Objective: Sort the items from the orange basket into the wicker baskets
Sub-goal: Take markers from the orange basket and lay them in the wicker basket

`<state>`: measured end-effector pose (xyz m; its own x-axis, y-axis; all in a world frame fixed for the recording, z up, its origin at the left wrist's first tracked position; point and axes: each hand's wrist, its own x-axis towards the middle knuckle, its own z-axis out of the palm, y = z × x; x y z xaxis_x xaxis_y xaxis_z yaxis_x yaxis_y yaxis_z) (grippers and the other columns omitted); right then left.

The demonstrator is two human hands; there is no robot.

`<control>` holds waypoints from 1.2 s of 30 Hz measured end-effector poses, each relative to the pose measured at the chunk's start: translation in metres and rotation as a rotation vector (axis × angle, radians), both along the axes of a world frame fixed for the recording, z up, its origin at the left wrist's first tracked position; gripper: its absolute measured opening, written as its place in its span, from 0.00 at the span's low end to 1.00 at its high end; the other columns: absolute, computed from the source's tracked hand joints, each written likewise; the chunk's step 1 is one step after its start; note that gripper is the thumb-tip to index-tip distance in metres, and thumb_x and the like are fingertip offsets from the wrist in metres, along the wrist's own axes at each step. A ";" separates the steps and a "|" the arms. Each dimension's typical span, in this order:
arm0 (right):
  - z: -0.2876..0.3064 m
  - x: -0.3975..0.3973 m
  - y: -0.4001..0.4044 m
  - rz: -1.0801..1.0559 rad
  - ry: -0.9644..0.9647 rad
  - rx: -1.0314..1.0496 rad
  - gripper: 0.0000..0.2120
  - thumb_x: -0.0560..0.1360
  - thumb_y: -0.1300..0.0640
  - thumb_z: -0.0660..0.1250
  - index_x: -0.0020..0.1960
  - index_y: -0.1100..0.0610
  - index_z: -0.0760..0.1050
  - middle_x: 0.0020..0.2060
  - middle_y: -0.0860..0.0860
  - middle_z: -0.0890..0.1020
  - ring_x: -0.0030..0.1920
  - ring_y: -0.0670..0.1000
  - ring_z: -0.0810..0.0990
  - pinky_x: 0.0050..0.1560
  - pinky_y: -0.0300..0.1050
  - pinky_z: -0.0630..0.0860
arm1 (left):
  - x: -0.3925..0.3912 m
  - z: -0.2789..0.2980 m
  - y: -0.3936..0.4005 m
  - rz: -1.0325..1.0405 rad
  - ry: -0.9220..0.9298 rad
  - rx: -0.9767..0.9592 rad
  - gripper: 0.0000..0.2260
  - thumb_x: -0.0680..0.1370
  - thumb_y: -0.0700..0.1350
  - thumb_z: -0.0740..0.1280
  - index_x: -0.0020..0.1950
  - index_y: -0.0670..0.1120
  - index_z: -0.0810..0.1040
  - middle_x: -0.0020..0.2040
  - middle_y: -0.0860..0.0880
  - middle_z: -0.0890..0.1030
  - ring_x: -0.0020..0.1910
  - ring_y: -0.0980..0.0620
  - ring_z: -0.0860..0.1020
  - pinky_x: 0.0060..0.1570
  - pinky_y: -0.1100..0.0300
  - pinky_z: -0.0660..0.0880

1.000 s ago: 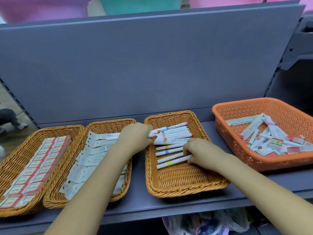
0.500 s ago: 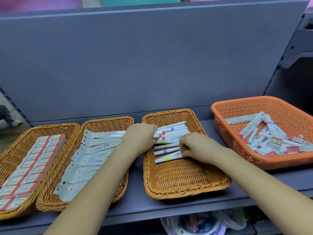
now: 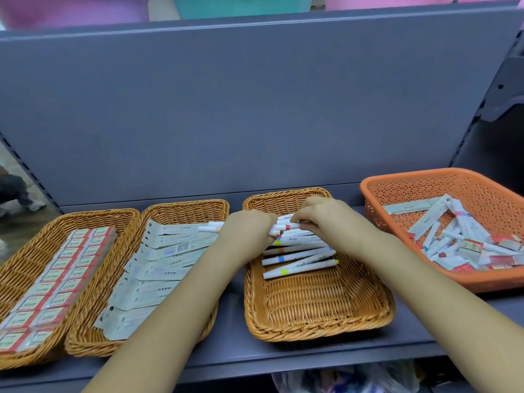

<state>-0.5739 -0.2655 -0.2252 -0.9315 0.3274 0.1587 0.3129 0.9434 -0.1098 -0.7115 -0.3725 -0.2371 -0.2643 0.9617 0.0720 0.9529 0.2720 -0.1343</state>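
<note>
A: Where do we see the hands?
B: Our left hand [image 3: 246, 231] grips a bundle of white acrylic markers [image 3: 279, 228] over the third woven wicker basket [image 3: 314, 316]; our right hand [image 3: 323, 215] pinches one marker's end.
A: And the orange perforated plastic basket [image 3: 425, 184]?
B: At the grey shelf's [image 3: 232, 347] right end, holding mixed packets [image 3: 465, 245].

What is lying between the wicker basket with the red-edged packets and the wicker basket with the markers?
In the head view, a third wicker basket stands between the packet basket and the marker basket. It holds flat white sleeves.
</note>
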 end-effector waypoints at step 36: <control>-0.003 0.026 -0.012 -0.129 -0.066 -0.271 0.13 0.77 0.49 0.63 0.58 0.53 0.78 0.51 0.49 0.81 0.51 0.48 0.78 0.52 0.42 0.74 | 0.010 0.006 0.002 0.019 0.016 -0.035 0.10 0.81 0.52 0.56 0.48 0.48 0.71 0.41 0.52 0.72 0.40 0.51 0.70 0.35 0.58 0.66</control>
<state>-0.5475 -0.2778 -0.2287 -0.8848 0.4659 -0.0099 0.4432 0.8345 -0.3273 -0.7011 -0.3703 -0.2310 -0.2813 0.9586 0.0431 0.9454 0.2846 -0.1590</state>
